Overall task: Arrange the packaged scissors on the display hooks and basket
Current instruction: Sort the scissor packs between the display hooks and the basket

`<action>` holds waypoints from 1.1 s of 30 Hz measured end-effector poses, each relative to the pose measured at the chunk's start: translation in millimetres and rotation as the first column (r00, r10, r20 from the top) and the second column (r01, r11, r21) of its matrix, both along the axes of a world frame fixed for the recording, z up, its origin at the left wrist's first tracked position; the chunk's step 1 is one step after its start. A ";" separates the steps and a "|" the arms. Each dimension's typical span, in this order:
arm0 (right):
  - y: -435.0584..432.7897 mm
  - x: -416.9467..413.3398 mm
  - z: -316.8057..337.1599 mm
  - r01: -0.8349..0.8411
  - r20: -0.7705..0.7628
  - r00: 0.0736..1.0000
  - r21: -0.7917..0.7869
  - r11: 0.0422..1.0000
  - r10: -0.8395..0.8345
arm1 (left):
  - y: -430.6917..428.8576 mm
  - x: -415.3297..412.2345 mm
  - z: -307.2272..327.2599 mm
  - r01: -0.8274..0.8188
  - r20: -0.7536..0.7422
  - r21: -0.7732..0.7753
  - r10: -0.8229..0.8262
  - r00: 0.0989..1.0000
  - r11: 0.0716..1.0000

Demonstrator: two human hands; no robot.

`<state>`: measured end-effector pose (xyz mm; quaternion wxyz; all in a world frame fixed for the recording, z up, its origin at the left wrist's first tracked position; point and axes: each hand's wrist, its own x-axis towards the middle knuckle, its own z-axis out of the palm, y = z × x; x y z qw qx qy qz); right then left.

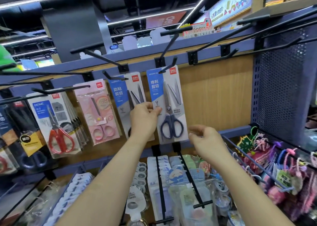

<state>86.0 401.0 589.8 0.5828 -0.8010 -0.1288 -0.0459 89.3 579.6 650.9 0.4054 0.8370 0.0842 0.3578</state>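
Observation:
A pack of blue-handled scissors (169, 109) hangs on a black hook (169, 66) at the middle of the wooden display wall. My left hand (144, 117) pinches the left edge of that pack. To its left hangs a second blue-labelled scissors pack (126, 95), partly hidden behind my left hand. My right hand (204, 138) hovers just right of the blue-handled pack's lower corner, fingers loosely curled, holding nothing. Further left hang a pink scissors pack (97, 111) and a stack of red-handled scissors packs (54, 124).
Bare black hooks (214, 47) jut out above and to the right. Below, pegs (190, 176) carry small stationery packs. A perforated blue side panel (281, 88) stands at the right, with colourful keychains (274, 164) hanging under it. Dark-packed scissors (20, 133) hang far left.

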 end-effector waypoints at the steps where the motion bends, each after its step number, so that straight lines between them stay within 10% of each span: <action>1: -3.4 -1.0 -1.4 0.012 0.015 1.000 -0.032 0.999 -0.012 | 1.2 4.0 -0.1 -0.039 -0.002 0.024 0.039 0.999 0.999; 13: -59.5 -42.9 -7.5 0.052 0.239 0.971 -0.282 0.958 0.018 | 6.7 -21.3 -17.3 -0.006 0.013 0.033 0.006 1.000 0.999; 20: -91.4 -112.8 -22.3 0.127 0.335 0.942 -0.434 0.892 0.029 | -13.6 -120.6 -38.6 0.295 0.059 0.047 -0.297 0.953 0.954; 33: -167.2 -325.4 -185.8 0.267 -0.107 0.857 -0.745 0.611 -0.505 | -82.0 -223.8 -233.6 0.849 -0.310 0.173 -0.790 0.528 0.500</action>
